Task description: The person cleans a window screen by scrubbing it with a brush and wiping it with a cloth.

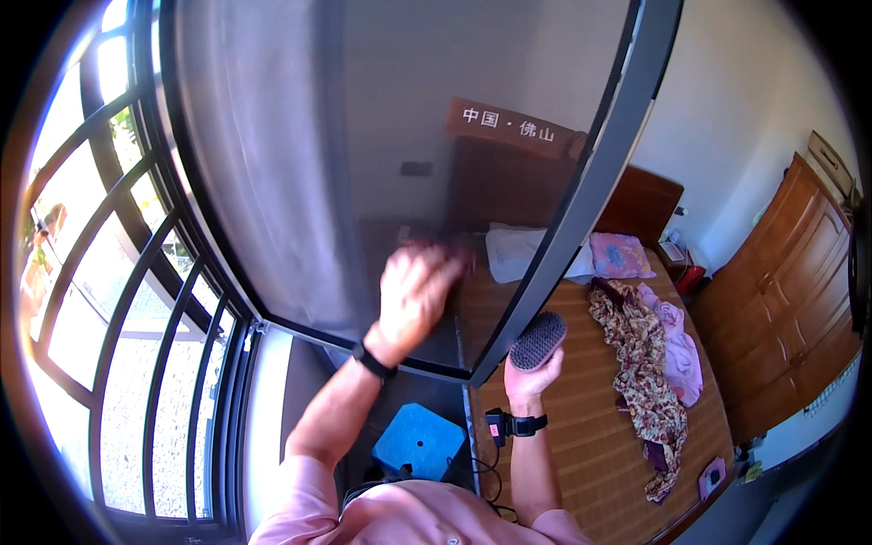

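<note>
A window screen (272, 182) in a dark grey frame stands open into the room, its mesh see-through. My left hand (416, 283), with a black band on the wrist, is raised at the lower part of the mesh. Its fingers are smeared by motion, so I cannot tell whether they touch the mesh or hold anything. My right hand (530, 380) is closed around an oval brush (539, 342), its dark bristles facing up. That brush is beside the lower end of the screen's right frame bar (568, 218). A black device is strapped to my right wrist.
Window bars (136, 282) run along the left. A blue plastic stool (420, 442) stands below me. The bed (563, 454) at right holds a patterned cloth (640, 372), a pink cloth (679, 350) and a pillow (621, 255). A wooden wardrobe (772, 300) stands farther right.
</note>
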Tool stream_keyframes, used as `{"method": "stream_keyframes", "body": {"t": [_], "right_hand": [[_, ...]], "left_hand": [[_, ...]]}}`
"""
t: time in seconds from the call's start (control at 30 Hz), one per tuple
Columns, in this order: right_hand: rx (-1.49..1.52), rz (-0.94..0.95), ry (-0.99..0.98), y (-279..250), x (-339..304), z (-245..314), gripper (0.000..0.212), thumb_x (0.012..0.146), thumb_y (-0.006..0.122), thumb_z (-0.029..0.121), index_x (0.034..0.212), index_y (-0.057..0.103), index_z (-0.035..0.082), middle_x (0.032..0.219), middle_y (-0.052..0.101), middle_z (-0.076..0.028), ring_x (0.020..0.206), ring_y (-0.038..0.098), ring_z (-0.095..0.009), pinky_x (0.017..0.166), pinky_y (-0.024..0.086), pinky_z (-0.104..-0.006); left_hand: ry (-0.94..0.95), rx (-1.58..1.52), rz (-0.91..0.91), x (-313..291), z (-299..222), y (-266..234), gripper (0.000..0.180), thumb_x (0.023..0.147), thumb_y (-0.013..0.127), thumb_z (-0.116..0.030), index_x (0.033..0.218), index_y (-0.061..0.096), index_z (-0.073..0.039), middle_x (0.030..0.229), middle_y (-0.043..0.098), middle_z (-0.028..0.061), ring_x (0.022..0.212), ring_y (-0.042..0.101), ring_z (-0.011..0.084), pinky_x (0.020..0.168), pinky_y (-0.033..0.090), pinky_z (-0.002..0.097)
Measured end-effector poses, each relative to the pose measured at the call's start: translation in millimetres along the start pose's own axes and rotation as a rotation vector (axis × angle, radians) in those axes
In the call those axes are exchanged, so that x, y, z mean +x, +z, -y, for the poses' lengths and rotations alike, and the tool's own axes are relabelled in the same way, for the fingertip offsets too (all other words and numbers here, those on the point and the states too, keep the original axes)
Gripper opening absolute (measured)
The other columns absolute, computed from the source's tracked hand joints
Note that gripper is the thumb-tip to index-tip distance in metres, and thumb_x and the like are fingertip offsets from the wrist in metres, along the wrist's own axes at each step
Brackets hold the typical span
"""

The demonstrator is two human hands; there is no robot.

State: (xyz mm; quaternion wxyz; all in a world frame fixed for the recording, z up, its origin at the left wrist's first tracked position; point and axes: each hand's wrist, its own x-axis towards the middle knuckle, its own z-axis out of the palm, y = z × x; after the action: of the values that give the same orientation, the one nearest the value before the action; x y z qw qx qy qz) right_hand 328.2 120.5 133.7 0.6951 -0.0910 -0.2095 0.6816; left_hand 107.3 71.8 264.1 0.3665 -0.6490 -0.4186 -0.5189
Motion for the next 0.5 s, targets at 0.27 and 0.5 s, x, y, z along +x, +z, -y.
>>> {"method": "stream_keyframes", "body": {"t": [0.27,0.5], "right_hand": [[0.007,-0.035,-0.014,-2,-12,-7,0.046,0.098,0.046,0.044,0.128,0.062,0.012,0.124,0.065,-0.005,0.113,0.062,-0.024,0.094,0.051,-0.0417],[0.001,-0.028,-0.011,7,-2,-3,0.047,0.098,0.047,0.044,0.129,0.060,0.012,0.123,0.065,-0.006,0.112,0.062,-0.025,0.093,0.052,-0.0407]], "left_hand": [[-0.056,0.088,-0.210,48,3,-4,0.035,0.076,0.069,0.000,0.110,0.068,-0.010,0.108,0.062,0.0102,0.100,0.061,0.0297,0.089,0.046,0.0429],[0.139,0.059,0.309,-44,-24,10,0.038,0.073,0.069,-0.011,0.110,0.071,-0.019,0.104,0.063,0.0011,0.095,0.063,0.0200,0.082,0.044,0.0361]]}}
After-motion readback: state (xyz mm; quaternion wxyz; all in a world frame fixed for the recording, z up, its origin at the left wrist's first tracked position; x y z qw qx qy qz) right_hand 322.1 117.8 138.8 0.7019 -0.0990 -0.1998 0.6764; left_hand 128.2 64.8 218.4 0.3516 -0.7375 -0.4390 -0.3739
